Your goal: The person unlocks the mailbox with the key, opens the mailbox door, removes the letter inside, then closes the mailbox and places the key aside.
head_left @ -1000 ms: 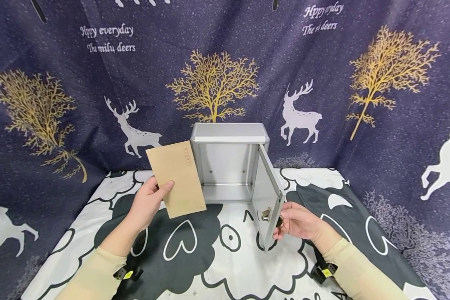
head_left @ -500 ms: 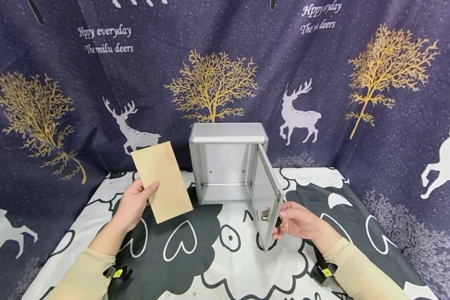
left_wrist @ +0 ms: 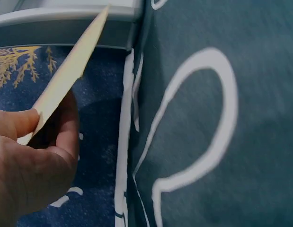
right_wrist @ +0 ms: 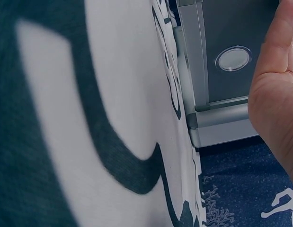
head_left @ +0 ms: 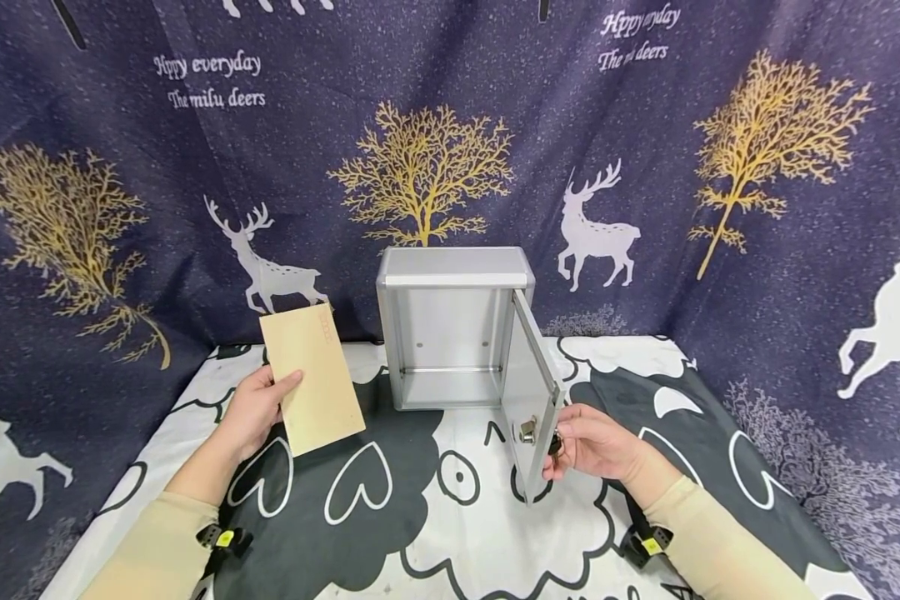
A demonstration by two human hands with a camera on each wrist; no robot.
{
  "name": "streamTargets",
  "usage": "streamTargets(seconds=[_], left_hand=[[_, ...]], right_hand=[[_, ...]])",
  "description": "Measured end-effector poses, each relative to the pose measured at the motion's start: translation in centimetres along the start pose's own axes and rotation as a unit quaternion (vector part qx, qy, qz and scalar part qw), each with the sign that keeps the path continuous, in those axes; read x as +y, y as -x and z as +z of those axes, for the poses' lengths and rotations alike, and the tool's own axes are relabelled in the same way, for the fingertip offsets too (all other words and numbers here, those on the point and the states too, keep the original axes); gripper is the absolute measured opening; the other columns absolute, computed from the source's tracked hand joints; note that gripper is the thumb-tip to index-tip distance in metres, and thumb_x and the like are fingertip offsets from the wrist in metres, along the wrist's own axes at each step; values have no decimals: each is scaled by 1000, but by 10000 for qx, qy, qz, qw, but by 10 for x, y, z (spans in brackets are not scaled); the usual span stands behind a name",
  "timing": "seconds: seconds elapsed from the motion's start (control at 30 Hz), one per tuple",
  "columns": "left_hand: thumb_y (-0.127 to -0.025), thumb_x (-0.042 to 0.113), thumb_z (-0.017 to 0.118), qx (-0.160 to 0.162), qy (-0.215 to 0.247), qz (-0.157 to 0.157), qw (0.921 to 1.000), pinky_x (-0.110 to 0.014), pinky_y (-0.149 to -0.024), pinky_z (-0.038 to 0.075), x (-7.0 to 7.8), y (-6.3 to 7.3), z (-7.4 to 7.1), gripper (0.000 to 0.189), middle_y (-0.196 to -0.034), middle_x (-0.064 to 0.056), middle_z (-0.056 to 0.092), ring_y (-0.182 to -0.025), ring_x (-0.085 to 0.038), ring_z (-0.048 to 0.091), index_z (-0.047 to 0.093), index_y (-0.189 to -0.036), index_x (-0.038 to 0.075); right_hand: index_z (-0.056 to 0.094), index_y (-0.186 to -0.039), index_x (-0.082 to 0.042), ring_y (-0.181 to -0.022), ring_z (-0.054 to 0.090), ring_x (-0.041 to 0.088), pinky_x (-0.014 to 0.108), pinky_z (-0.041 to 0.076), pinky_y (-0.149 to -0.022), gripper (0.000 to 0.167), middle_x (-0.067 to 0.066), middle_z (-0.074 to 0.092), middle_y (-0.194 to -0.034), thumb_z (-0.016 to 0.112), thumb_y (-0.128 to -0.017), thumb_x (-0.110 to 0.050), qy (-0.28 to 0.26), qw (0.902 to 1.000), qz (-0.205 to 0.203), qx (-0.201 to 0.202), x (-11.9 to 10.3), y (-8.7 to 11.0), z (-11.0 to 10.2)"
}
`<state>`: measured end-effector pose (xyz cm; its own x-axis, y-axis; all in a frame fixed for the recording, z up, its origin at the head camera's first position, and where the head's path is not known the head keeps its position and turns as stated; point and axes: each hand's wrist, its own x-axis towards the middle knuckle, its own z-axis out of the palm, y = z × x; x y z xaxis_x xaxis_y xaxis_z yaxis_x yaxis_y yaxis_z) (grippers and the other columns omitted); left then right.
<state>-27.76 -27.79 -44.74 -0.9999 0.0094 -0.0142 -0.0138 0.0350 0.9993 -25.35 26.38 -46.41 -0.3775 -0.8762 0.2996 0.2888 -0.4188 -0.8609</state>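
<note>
Box (head_left: 456,267), grey, one: upright on the surface (head_left: 510,533), its front open; I read two small dots (head_left: 420,344) on its rear wall.
Door (head_left: 528,375), grey, one: joined at the box's right side, swung outward in front of it. Lock (head_left: 527,431), metal, on the door's inner face, close to the edge farthest from the box.
Envelope (head_left: 311,383), tan, one: left of the box and apart from it, tilted, faint printed squares (head_left: 326,327) near its upper right corner.
Left hand (head_left: 253,408): left of the box, fingers clamped on the envelope's left edge, as both my head and left wrist views show.
Right hand (head_left: 600,446): forward and right of the box, at the door's outer side, fingers pinched on a dark piece (head_left: 555,442); my right wrist view cuts them off.
Backdrop (head_left: 307,167), navy, patterned: behind the box.
</note>
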Motion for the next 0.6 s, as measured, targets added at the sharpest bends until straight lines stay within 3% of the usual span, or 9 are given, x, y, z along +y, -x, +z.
streamTargets(seconds=[0.2,0.6], left_hand=[[-119,20,58,-164,-573,-256,9979,-37,-76,68,-11,-5,-9,55,-108,1,76,-90,-10,79,42,-159,-13],[-119,19,56,-220,-690,-608,9955,-36,-73,68,-25,-12,-18,52,-103,1,75,-85,-10,77,41,-154,-15]], right_hand=[[73,-138,3,-108,82,23,34,66,-94,46,14,83,-116,34,-116,0,19,10000,-13,-25,0,0,0],[73,-138,3,-109,81,24,33,66,-93,46,14,83,-117,32,-115,1,41,10000,-45,-54,0,0,0]])
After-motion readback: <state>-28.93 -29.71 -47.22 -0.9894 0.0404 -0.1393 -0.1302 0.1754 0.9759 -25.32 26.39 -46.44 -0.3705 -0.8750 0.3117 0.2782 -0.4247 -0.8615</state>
